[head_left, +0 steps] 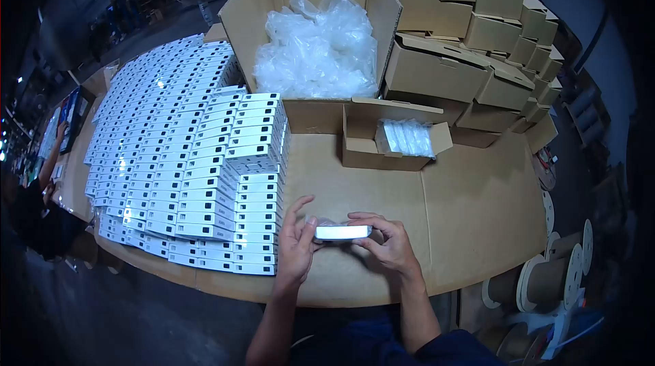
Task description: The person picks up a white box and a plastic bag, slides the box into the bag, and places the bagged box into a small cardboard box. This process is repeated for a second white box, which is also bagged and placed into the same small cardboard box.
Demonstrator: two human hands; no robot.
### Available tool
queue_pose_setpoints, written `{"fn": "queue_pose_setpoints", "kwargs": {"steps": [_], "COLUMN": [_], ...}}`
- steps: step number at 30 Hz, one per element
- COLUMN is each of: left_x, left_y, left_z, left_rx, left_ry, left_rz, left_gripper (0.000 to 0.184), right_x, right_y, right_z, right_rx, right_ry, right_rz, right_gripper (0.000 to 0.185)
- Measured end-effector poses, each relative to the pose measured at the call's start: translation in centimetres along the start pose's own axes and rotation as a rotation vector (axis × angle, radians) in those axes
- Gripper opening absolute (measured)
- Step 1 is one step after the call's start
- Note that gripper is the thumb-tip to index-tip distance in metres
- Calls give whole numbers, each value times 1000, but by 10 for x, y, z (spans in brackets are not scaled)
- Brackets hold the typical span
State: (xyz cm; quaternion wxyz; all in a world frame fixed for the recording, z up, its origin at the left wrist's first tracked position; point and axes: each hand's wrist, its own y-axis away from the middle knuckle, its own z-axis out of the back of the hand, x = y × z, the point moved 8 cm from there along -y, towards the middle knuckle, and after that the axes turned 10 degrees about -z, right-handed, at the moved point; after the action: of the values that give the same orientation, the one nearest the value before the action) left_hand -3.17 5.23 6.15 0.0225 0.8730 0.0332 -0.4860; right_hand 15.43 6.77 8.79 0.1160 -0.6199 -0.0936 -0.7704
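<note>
Between my hands is a flat white item (343,232) with rounded corners, its bright long edge facing me; its exact kind is not clear. My left hand (295,246) has the thumb against the left end, with the index finger raised away and the other fingers partly hidden. The right end is gripped by my right hand (390,249), its thumb below and fingers above. Something clear, like thin plastic film (329,221), shows just behind the item. Left of my hands rise stacks of white boxes (205,182) with dark square marks.
An open carton (382,158) holding bagged pieces (406,138) stands ahead. Behind it, a large box (239,18) holds crumpled clear plastic bags (321,45). Brown cartons (437,69) are piled back right. Cable spools (546,281) sit beyond the table's (477,229) right edge. Another person (41,209) works far left.
</note>
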Motion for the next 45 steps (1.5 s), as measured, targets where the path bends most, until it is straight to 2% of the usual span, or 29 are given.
{"fn": "queue_pose_setpoints", "kwargs": {"steps": [1, 4, 7, 8, 11, 14, 17, 23, 28, 33, 34, 37, 38, 41, 42, 45], "left_x": [-2, -28, -35, -41, -27, -14, -18, -19, -24, -11, -2, -21, -23, -5, 4, 18], "left_y": [0, 4, 8, 7, 5, 2, 0, -4, -11, -30, -38, -58, -63, -78, -84, -97], "left_z": [-3, -30, -39, -43, -33, -26, -22, -22, -28, -38, -36, -48, -50, -55, -57, -60], "left_rx": [48, 364, 431, 416, 332, 342, 389, 349, 407, 384, 354, 253, 291, 301, 317, 305], "left_ry": [-42, -399, -674, -732, -593, -405, -508, -436, -498, -385, -304, -785, -974, -1358, -1466, -1624], "left_rz": [8, -295, -293, -306, -124, -106, -205, -160, -141, -165, -174, -296, -566, -488, -413, -427], "left_gripper": [46, 52, 51, 39, 30, 23, 26, 30, 33, 35, 52, 71, 86, 87, 90, 92], "right_x": [-2, 2, 3, 3, 13, 14, 18, 41, 75, 85, 86, 86, 87, 81, 77, 67], "right_y": [0, -2, -4, -4, -5, -5, -5, -3, 3, -8, -11, -23, -28, -46, -54, -72], "right_z": [1, 5, 6, 7, 8, 9, 11, 21, 12, 34, 40, 61, 68, 85, 87, 87], "right_rx": [-1, 10, -1, -8, 20, 24, 11, -163, -52, -58, -82, -226, -311, -519, -548, -584], "right_ry": [-8, -17, -53, -66, 30, 20, -10, 56, 542, 552, 558, 504, 524, 501, 501, 561], "right_rz": [-1, 15, -4, -13, 82, 122, 140, 163, 350, 287, 302, 326, 338, 392, 406, 424], "right_gripper": [35, 33, 33, 33, 33, 34, 36, 43, 28, 21, 21, 20, 20, 19, 20, 19]}}
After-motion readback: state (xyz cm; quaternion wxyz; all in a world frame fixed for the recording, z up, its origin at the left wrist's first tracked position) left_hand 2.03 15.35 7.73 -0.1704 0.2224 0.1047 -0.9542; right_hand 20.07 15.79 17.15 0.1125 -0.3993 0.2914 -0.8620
